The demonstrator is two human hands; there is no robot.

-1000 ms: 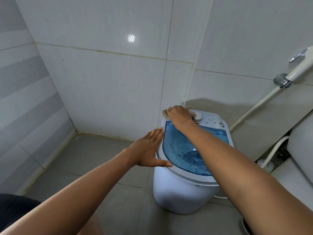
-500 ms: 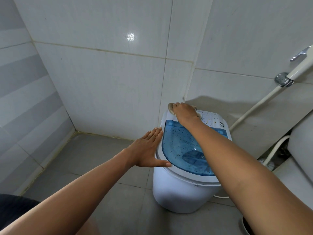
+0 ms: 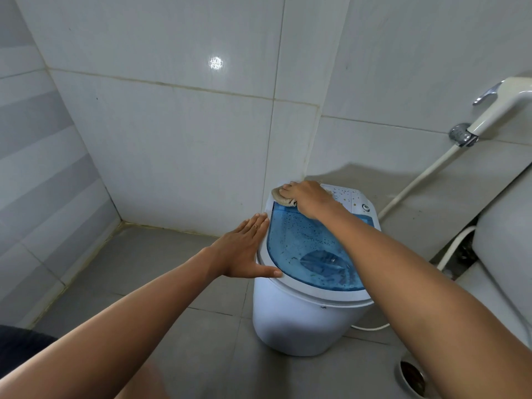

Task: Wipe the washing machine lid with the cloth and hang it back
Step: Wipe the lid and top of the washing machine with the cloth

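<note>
A small white washing machine (image 3: 299, 323) stands on the grey floor in the tiled corner. Its lid (image 3: 305, 249) is see-through blue with a white rim and speckled with dirt. My right hand (image 3: 306, 198) presses a beige cloth (image 3: 280, 195) onto the lid's far left corner, beside the white control panel (image 3: 352, 198). The cloth is mostly hidden under the hand. My left hand (image 3: 244, 249) lies flat with straight fingers against the lid's left rim, thumb on the front edge.
White tiled walls close in behind and to the left. A white spray hose with a chrome fitting (image 3: 463, 136) hangs on the right wall. A white toilet (image 3: 506, 246) stands at right, and a floor drain (image 3: 413, 375) sits near the bottom right.
My right hand has slid the cloth along the lid's back edge, from near the control knob to the far left corner. My left hand has stayed on the left rim.
</note>
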